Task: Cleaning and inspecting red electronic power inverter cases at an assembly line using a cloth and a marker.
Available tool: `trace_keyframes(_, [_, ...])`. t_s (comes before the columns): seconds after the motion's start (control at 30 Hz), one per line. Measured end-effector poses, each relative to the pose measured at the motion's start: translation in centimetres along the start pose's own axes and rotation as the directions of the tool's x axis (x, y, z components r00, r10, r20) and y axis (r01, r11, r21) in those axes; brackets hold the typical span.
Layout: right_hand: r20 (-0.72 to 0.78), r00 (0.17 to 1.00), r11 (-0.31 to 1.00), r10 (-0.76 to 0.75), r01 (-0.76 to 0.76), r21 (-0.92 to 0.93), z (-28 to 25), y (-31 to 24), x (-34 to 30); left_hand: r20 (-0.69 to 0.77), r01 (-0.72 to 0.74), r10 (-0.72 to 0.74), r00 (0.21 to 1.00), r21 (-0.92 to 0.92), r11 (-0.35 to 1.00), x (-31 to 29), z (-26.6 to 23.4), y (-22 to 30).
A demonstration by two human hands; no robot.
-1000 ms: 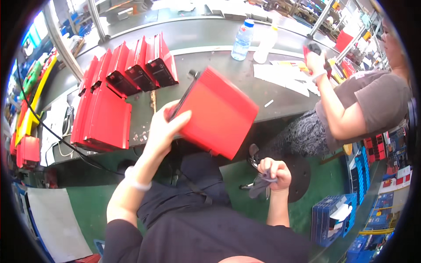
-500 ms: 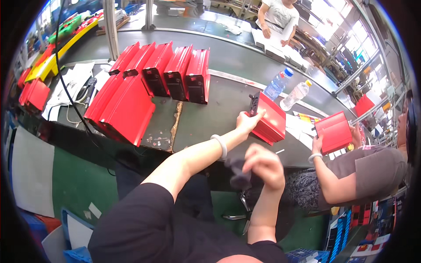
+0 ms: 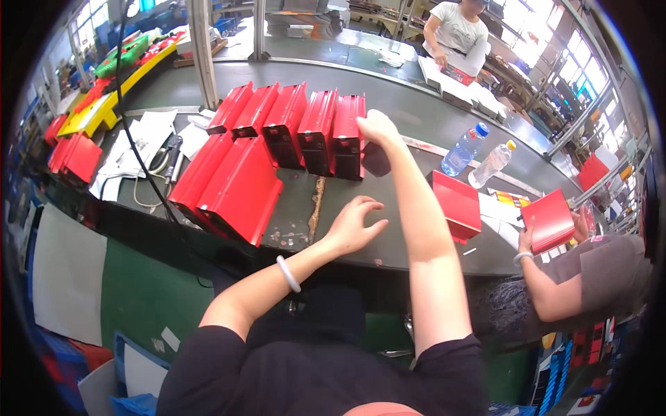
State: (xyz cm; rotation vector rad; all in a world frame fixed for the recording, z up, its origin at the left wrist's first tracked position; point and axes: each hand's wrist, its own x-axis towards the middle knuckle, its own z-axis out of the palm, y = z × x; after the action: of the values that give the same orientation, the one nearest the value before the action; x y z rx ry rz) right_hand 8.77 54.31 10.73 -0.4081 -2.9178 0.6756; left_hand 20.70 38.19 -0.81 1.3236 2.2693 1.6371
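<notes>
My right hand (image 3: 379, 128) reaches across the table to the right-hand red metal case (image 3: 348, 135) of a standing row. Its fingers are closed at that case's upper right edge. A dark cloth-like piece (image 3: 377, 161) shows just below this hand; whether the hand also holds it is hard to see. My left hand (image 3: 355, 225) is open over the near part of the table, fingers apart and holding nothing. Another red case (image 3: 458, 208) lies to the right, partly behind my right forearm.
More red cases (image 3: 239, 187) stand at the left, beside papers and cables (image 3: 149, 152). Two plastic bottles (image 3: 463, 149) stand behind the right-hand case. On the right a co-worker's hands hold a red case (image 3: 549, 220). Another person (image 3: 458, 31) works across the table. A black cord (image 3: 128, 118) hangs at left.
My left hand has let go of the red case at the right and moved left. My right hand has swung forward from near my body to the row of cases. The view has shifted slightly.
</notes>
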Motion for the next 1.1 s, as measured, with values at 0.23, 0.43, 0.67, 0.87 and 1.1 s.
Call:
trace_keyframes(0.23, [-0.264, 0.962, 0.928, -0.065, 0.156, 0.338, -1.4, 6.5, -6.5, -0.262, -0.074, 0.065, 0.963, -0.024, 0.997, -3.5, -7.1, 2.3])
trace_keyframes(0.43, [0.12, 0.974, 0.576, -0.194, 0.014, 0.817, -5.6, 5.2, -21.4, -0.23, -0.07, 0.08, 0.97, 0.053, 0.996, -4.7, -9.7, 2.8])
trace_keyframes(0.67, [0.388, 0.866, 0.759, -0.315, -0.015, 0.651, -2.4, 1.9, -29.4, 0.469, 0.398, -0.122, 0.875, -0.552, 0.732, -12.7, -11.3, 3.6])
trace_keyframes(0.87, [0.104, 0.994, 0.733, -0.032, -0.047, 0.678, 1.8, 1.0, -29.5, 0.376, 0.519, -0.366, 0.851, -0.498, 0.695, -18.3, -8.0, 0.2])
trace_keyframes(1.1, [-0.063, 0.767, 0.75, -0.639, 0.639, 0.174, 13.0, -0.7, -28.8, 0.437, 0.636, -0.468, 0.768, -0.439, 0.635, -21.6, -6.1, -3.3])
